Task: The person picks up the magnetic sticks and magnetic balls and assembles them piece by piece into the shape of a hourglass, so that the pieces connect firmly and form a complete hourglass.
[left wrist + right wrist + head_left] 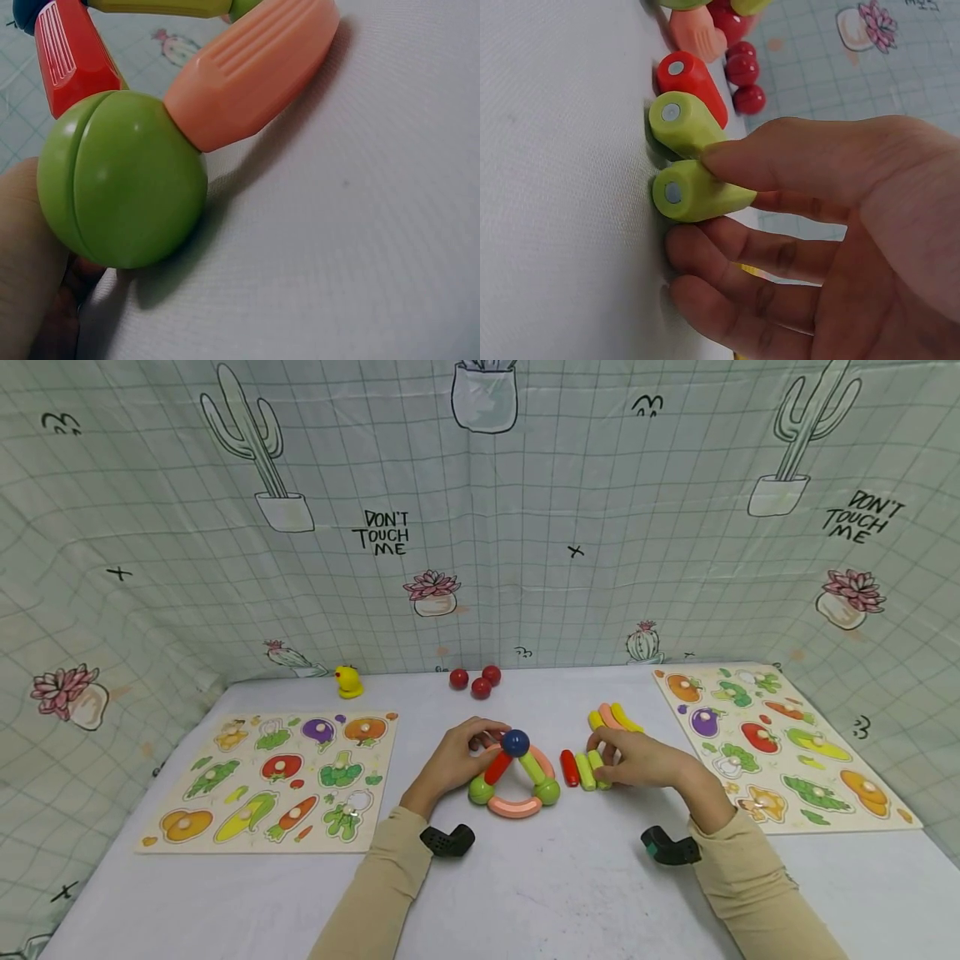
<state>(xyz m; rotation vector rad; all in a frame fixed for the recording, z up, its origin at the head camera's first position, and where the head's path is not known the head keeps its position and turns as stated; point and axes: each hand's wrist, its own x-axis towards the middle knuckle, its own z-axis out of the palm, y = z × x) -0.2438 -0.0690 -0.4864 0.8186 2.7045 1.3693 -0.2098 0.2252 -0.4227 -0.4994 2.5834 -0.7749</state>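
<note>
A ball-and-rod model (pixel 515 810) has a blue ball (pixel 515 743) on top, green balls (pixel 547 791) at its front corners, a red rod (pixel 497 768), a yellow-green rod (pixel 532 767) and curved pink rods. My left hand (pixel 457 758) curls round its left side, fingertips near the blue ball; in the left wrist view the green ball (pixel 124 180) partly covers the hand. My right hand (pixel 637 758) pinches a yellow-green magnetic rod (pixel 697 193) between thumb and fingers. Beside it lie another yellow-green rod (pixel 686 120) and a red rod (pixel 694 82), grey discs on their ends.
Behind the right hand lie curved yellow and pink rods (pixel 613 717). Three red balls (pixel 481 687) and a yellow toy duck (pixel 348 682) stand at the back edge. Vegetable puzzle boards flank the work, one left (pixel 247 743) and one right (pixel 817 777).
</note>
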